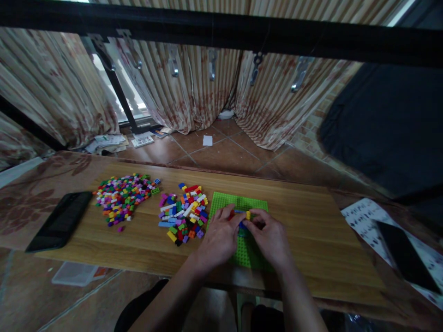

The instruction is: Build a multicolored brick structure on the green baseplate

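Observation:
A bright green studded baseplate [252, 259] lies on the wooden board, with blue and red toy bricks on it, mostly covered by my hands. My left hand [221, 233] is curled over these bricks from the left, thumb and fingers closed around them. From the right, my right hand [272, 233] pinches a small yellow toy brick [248, 215] between thumb and fingers, close to my left thumb. The undersides of my fingers are hidden. Left of the plate lies a loose pile of mixed larger bricks [183, 214].
A second pile of smaller colourful bricks [122, 196] sits farther left on the wooden board [311, 230]. A dark tablet [62, 221] rests at the left end. On the right, a phone [406, 253] lies over a printed sheet [367, 219]. A black bar [221, 30] crosses above.

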The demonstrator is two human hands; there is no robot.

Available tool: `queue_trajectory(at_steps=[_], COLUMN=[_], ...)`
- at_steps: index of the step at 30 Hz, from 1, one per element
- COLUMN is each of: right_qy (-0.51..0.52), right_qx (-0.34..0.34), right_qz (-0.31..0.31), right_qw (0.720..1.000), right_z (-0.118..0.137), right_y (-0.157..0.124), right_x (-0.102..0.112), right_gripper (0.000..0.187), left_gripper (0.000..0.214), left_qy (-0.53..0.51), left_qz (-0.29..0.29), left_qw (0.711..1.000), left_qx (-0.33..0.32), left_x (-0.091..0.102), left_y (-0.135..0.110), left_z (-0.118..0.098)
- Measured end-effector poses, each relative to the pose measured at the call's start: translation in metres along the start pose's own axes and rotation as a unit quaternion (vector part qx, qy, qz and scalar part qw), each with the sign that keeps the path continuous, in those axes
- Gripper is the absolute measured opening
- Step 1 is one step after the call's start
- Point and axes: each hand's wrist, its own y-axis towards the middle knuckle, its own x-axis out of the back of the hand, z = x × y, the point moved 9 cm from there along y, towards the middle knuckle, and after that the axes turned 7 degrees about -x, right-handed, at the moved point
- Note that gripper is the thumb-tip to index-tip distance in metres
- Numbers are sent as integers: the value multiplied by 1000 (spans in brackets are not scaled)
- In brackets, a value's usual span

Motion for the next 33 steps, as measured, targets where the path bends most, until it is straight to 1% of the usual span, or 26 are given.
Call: queue_trajectory(at_steps=[5,10,14,19,26,30,33], right_qy=[8,-6,15,49,86,116,122], right_qx=[5,-1,-2,-9,-19,-21,-17], right_qz=[-14,-5,-4,1,6,8,9], right_qw=[1000,1000,1000,999,996,993,992], right_z=[-3,-6,-6,-9,-20,-20,-19], right_y=[1,3,5,5,7,8,8], right_x=[5,5,2,-1,-1,-2,-3], right_gripper=[32,29,32,33,33,34,32], left_gripper=[46,44,45,47,56,65,67], left_qy=[-14,-35,-44,-39,-4,18,28], left_qz=[-7,-25,-29,-25,-1,11,13], left_qw=[1000,999,999,999,1000,1000,999], left_qx=[1,17,13,7,-25,-22,-26], left_x=[3,7,7,6,2,-2,-3], left_y=[0,0,0,1,2,4,5], left_z=[2,7,7,6,-3,-3,-3])
